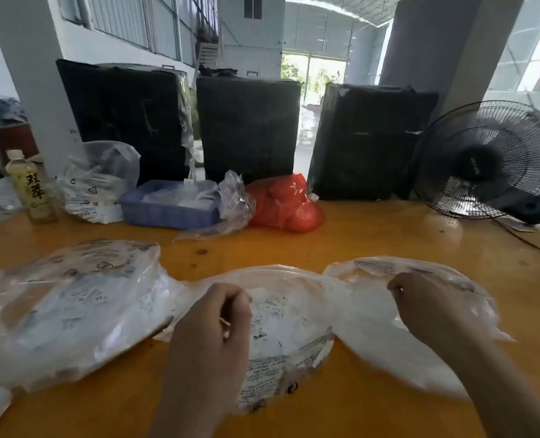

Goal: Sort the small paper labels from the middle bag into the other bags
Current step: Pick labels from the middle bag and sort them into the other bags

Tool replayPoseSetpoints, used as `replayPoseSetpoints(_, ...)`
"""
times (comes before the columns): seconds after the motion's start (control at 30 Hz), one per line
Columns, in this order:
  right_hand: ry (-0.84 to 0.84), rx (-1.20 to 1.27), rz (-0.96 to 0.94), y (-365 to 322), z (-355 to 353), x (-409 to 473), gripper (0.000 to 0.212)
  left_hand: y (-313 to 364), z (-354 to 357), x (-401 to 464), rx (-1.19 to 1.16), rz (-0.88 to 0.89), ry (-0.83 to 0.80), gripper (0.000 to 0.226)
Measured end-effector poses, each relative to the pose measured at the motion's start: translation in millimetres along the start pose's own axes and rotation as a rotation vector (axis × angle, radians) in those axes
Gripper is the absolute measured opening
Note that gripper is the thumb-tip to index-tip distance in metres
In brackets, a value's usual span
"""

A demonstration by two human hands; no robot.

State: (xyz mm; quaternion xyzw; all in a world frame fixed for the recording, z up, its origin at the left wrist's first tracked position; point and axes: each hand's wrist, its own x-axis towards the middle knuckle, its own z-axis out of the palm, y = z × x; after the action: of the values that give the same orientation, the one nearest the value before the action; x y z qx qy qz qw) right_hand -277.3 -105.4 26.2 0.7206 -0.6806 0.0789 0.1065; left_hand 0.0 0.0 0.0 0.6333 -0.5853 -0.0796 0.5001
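— Head view first: what lies on the desk (373,235)?

— Three clear plastic bags in a row along the near edge. The middle bag (287,330) holds a heap of small paper labels (272,314), white with dark print; the left bag (66,311) is bulky and touches it, and the right bag (388,317) touches it on the other side.

— And the hands?

— The left hand (212,330) is over the middle bag with its fingers (240,306) curled in toward the thumb; whether they pinch a label or only plastic, I cannot tell (the frame is blurred there). The right hand (420,298) is over the right bag, fingers bent down at the bag's upper part, and again I cannot tell whether they grasp the film or a label.

— Anything further back?

— A blue tray (167,210) with clear plastic in it, a crumpled clear bag (98,181) to its left, a red bag (287,203) to its right, and a bottle (30,188) of yellowish drink at far left. Behind them stand three dark wrapped bundles (249,128), and a black fan (486,159) leans at the right end of the desk.
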Motion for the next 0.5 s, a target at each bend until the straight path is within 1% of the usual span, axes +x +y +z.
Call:
replayPoseSetpoints(0.03, -0.165, -0.079, 0.021, 2.1, 7.2, 13.5, 0.019, -4.5, 6.1, 14.2, 0.118, 0.025, -0.075, 0.02)
replayPoseSetpoints(0.1, -0.377, -0.171, 0.003, 4.1, 17.9, 26.8, 0.012, -20.1, 17.7, 34.5, 0.268, -0.02, -0.173, 0.015)
replayPoseSetpoints(0.13, -0.454, -0.211, 0.015, 1.3, 18.7, 26.8, 0.011, -21.6, 23.3, 40.9, 0.343, -0.021, -0.224, 0.012)
replayPoseSetpoints(0.17, -0.476, -0.216, 0.021, 1.5, 24.6, 32.7, 0.008, -27.8, 28.8, 46.3, 0.374, -0.027, -0.267, 0.011)
replayPoseSetpoints(0.2, -0.475, -0.232, 0.037, 1.5, 28.7, 32.5, 0.007, -33.1, 33.0, 48.1, 0.403, -0.029, -0.31, 0.011)
replayPoseSetpoints(0.27, -0.501, -0.256, 0.074, 4.5, 31.2, 36.6, 0.014, -40.6, 38.9, 50.3, 0.441, -0.044, -0.373, 0.012)
replayPoseSetpoints(0.33, -0.476, -0.211, 0.131, 8.1, 28.1, 40.8, 0.019, -45.9, 40.2, 52.7, 0.455, -0.045, -0.406, 0.014)
replayPoseSetpoints(0.4, -0.341, -0.097, 0.147, 14.2, 27.0, 37.7, 0.018, -48.7, 39.0, 50.5, 0.481, -0.045, -0.429, 0.015)
replayPoseSetpoints(0.5, -0.198, -0.033, 0.112, 17.9, 19.0, 28.0, 0.033, -53.2, 28.8, 45.3, 0.479, -0.058, -0.425, 0.015)
